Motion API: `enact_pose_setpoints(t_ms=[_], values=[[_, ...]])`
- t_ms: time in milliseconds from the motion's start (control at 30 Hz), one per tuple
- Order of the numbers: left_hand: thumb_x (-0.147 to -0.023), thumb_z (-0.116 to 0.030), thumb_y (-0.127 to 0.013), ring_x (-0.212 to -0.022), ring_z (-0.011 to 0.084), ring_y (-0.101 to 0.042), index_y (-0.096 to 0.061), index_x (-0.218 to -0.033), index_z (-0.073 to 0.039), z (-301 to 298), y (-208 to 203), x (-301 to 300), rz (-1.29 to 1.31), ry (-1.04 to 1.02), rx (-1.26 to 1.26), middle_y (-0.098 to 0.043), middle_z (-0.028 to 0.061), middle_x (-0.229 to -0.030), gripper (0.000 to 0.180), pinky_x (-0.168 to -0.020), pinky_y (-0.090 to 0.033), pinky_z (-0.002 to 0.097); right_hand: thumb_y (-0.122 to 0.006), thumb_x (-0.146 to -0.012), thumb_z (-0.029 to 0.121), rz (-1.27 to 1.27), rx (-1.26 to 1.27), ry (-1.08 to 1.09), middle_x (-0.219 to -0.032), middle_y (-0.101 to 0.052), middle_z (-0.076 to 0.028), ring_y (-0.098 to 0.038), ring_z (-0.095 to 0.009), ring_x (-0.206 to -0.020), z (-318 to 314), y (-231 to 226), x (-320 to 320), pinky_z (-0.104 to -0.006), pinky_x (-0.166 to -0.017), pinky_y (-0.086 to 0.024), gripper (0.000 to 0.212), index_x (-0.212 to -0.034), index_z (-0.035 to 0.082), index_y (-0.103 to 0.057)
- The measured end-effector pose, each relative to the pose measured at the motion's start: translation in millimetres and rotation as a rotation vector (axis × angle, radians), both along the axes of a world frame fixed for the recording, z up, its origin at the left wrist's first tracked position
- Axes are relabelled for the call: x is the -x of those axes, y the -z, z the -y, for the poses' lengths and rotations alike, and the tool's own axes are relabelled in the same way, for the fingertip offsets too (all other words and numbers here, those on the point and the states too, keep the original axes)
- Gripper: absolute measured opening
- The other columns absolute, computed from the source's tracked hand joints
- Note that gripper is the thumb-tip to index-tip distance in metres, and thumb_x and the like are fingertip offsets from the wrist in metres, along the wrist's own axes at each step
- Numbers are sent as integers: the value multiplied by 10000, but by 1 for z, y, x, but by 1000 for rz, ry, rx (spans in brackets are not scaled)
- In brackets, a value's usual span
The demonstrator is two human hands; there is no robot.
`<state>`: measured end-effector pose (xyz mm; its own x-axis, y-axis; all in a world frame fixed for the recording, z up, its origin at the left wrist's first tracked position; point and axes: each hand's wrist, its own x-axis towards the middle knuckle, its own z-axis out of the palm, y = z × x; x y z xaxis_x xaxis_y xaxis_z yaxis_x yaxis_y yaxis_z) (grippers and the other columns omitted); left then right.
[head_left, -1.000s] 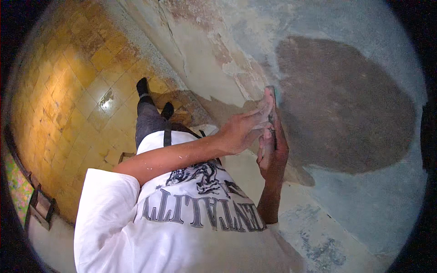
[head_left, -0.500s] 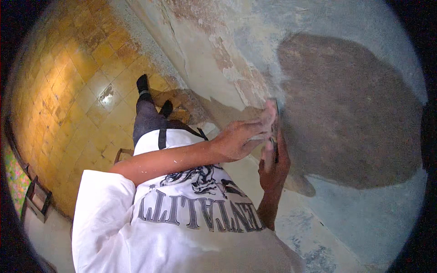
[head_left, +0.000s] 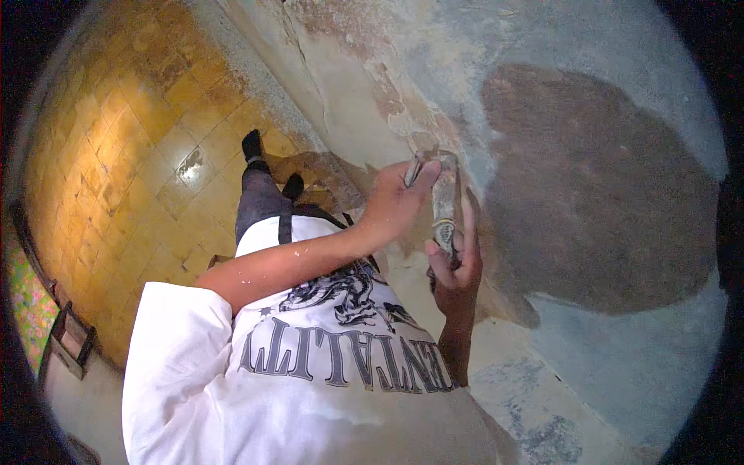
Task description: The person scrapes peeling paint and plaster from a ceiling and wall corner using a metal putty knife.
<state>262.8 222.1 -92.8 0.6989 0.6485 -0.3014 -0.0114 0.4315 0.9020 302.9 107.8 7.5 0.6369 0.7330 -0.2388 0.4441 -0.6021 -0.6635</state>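
My right hand [head_left: 459,267] is wrapped round the handle of a putty knife [head_left: 444,203]. The knife's smeared, pale blade points away from me, flat face in view. Beside the blade's far end, my left hand [head_left: 394,203] is closed, with its thumb against the blade's tip. A thin, flat grey piece [head_left: 414,172] shows between its fingers; its exact kind is not clear. Both hands are in front of my body, close to the patchy wall [head_left: 511,31].
Peeling plaster runs along the wall, and a large dark shadow [head_left: 604,194] falls on it. Yellow tiles cover the floor [head_left: 116,194] at left, where my dark-socked feet [head_left: 253,144] show. A wooden frame-like object [head_left: 71,341] and flowered cloth [head_left: 27,302] lie at the far left.
The putty knife has turned from edge-on to show its flat face. My left hand has shifted left, and a thin grey piece now shows in its fingers.
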Motion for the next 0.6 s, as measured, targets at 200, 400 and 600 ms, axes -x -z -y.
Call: enact_pose_setpoints(t_ms=[200, 400, 600], values=[[-980, -354, -501, -493, 72, -414, -641, -953, -53, 7, -4, -9, 281, 253, 641, -662, 24, -781, 333, -454, -323, 240, -621, -850, 239, -837, -219, 490, -692, -554, -68, -518, -136, -515, 26, 14, 2, -250, -470, -417, 425, -1198, 47, -470], [-980, -400, -489, -441, 41, -367, -598, -997, -74, 16, 1, -17, 361, 353, 750, -643, 21, -776, 344, -372, -246, 204, -630, -848, 256, -677, -170, 503, -639, -513, -39, -466, -120, -471, 33, 23, 0, -240, -423, -369, 373, -1125, 70, -465], [-980, -381, -497, -439, 47, -411, -570, -981, -75, 26, 3, -31, 457, 359, 769, -632, 22, -757, 315, -372, -280, 204, -600, -859, 310, -564, -206, 539, -659, -531, -63, -492, -139, -505, 35, 27, 11, -252, -461, -397, 331, -1037, 52, -492]])
